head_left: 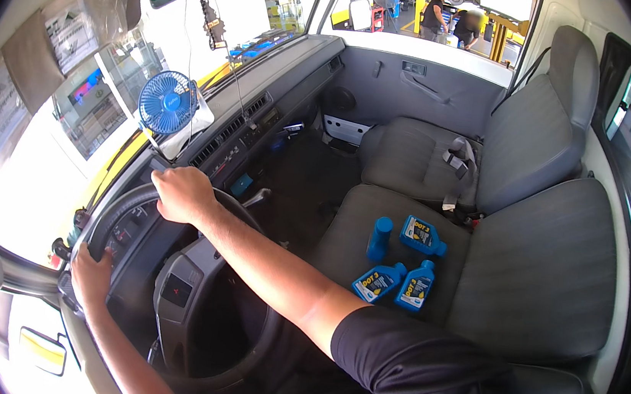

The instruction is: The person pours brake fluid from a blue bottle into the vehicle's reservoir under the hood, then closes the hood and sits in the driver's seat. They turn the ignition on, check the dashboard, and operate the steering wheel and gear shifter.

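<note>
left hand (92, 275) fingers perhaps behind steering wheel (254, 344)

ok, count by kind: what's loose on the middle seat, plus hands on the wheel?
Blue bottles lying flat: 3
Blue bottle standing upright: 1
Hands on the steering wheel: 2, left hand, right hand
Total: 6

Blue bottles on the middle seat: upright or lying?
One blue bottle stands upright; three blue bottles lie flat on the grey seat, labels up.

Matt blk plastic steering wheel (169, 274), grey cloth seat (538, 274), glossy blue plastic bottles (401, 264).
</note>
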The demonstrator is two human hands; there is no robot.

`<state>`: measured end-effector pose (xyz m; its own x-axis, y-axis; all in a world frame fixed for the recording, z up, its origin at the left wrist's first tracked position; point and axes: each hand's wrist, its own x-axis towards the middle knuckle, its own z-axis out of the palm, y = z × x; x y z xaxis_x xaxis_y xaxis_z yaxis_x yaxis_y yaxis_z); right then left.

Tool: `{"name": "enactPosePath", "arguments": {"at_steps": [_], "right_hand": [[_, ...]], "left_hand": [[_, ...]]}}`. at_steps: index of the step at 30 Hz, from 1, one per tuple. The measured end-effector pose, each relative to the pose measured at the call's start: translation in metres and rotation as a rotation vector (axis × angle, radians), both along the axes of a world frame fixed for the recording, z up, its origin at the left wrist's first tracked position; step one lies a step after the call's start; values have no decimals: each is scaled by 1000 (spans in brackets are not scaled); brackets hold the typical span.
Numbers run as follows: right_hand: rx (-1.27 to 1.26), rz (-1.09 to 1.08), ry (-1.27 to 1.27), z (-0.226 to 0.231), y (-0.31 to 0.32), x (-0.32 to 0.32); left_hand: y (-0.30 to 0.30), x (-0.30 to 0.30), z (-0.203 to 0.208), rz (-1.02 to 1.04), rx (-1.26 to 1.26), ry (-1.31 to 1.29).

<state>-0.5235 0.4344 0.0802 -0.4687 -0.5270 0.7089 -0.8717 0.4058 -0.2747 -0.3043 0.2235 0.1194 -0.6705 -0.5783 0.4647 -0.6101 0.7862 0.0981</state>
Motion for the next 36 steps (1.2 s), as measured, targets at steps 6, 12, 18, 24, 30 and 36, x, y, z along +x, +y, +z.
{"name": "enactPosePath", "arguments": {"at_steps": [6,12,18,24,30,36], "right_hand": [[55,-16,-5,5,0,3],[146,0,-18,12,0,5],[125,-10,-10,8,0,4],[146,-40,1,12,1,7],[164,-42,6,15,-1,10],[154,-57,20,14,-3,10]], "left_hand": [[2,4,4,-16,37,24],[7,10,5,-63,49,63],[4,7,4,-44,66,23],[-3,6,4,-75,78,36],[3,12,4,-60,102,75],[12,13,9,-51,70,78]]}}
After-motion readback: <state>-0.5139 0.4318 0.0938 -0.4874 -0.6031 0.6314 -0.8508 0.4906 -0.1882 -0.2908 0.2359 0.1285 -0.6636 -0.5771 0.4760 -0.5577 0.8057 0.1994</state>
